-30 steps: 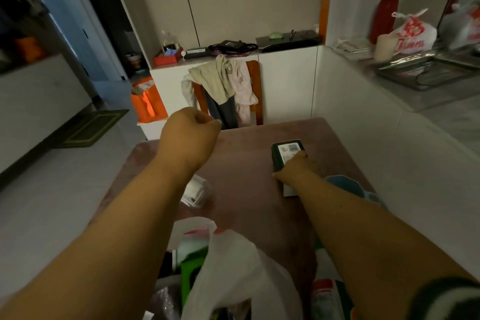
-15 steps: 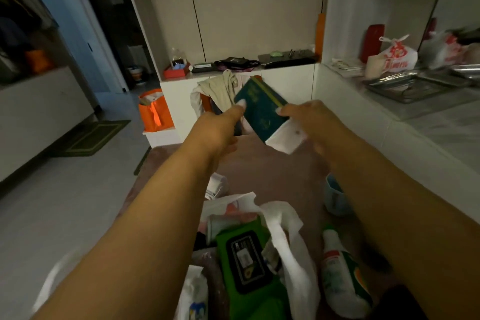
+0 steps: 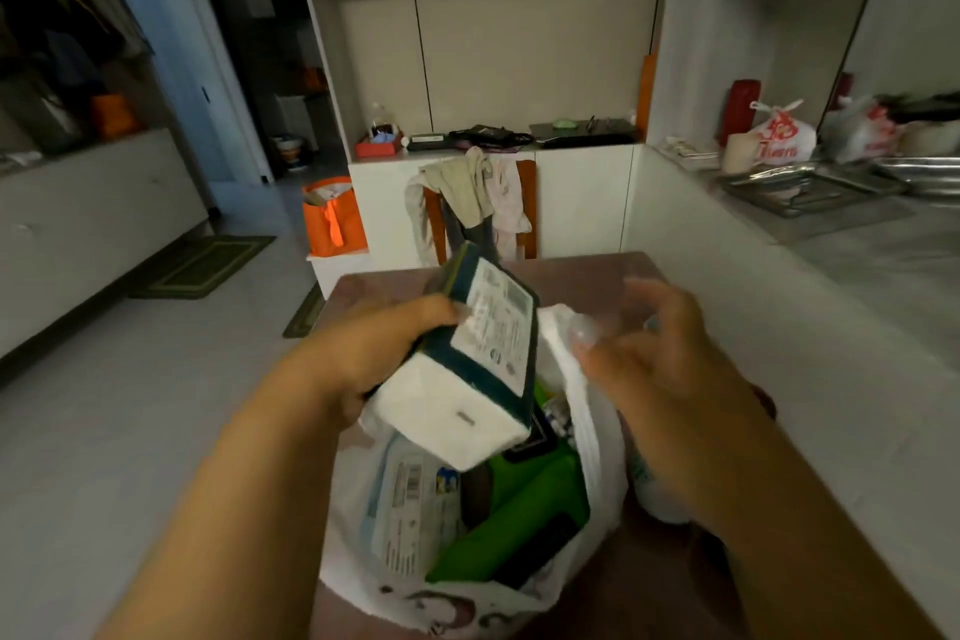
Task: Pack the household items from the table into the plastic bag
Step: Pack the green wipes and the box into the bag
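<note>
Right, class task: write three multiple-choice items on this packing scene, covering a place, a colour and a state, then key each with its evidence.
1. Where is the dark teal and white carton?
A. above the white plastic bag
B. on the floor
C. on the chair

2. What colour is the flat soft pack inside the bag?
A. red
B. green
C. yellow

3. What is the left hand doing?
A. hanging idle
B. pressing the table
C. gripping the carton

Answers: 1 A, the carton hangs over the bag's open mouth; 2 B, the pack shows bright green; 3 C, its fingers wrap the carton's side.
</note>
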Tool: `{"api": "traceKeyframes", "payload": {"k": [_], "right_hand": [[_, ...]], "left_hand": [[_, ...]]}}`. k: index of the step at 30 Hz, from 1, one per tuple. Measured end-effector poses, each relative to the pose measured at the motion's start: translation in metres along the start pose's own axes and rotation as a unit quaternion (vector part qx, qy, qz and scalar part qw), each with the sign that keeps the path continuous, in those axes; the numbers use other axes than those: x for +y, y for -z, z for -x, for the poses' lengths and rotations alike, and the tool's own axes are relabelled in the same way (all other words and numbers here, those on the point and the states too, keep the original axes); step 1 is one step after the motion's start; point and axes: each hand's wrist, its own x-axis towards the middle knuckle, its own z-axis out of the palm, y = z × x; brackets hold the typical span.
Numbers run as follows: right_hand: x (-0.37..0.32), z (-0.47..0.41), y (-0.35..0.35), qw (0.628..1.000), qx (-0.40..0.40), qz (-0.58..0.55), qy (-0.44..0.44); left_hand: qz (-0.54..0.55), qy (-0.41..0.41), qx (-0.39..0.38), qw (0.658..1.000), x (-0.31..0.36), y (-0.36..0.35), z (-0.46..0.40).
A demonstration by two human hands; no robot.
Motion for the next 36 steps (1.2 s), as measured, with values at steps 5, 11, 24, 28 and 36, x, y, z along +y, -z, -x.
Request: {"api": "traceKeyframes", "payload": {"k": [5,11,24,28,36], "right_hand": [[0.000,-0.014,-0.010,0.991,-0.070,-0.112,-0.035],[0.012,-0.010,-0.028,0.996,0.043,0.043,0.061],[0.072,-0.026,0.027,0.986,0.153,-0.066,-0.020],[0.137,-0.041,0.054,0.961,0.198,0.099,-0.163],[0.191,-0.052,0.017,0.920,0.093,0.274,-0.265]], "left_hand": [[-0.105,0.060,-0.089,0.989,-0.019,-0.003,0.014],[-0.156,0.104,-0.003,0.982,-0.043,-0.015,0.005],[-0.185,-0.018,0.229,0.956,-0.089,-0.069,-0.041],[-0.152,-0.049,0.263,0.951,-0.069,-0.054,-0.034],[-0.040,-0.079,0.241,0.967,-0.038,-0.070,-0.021]]}}
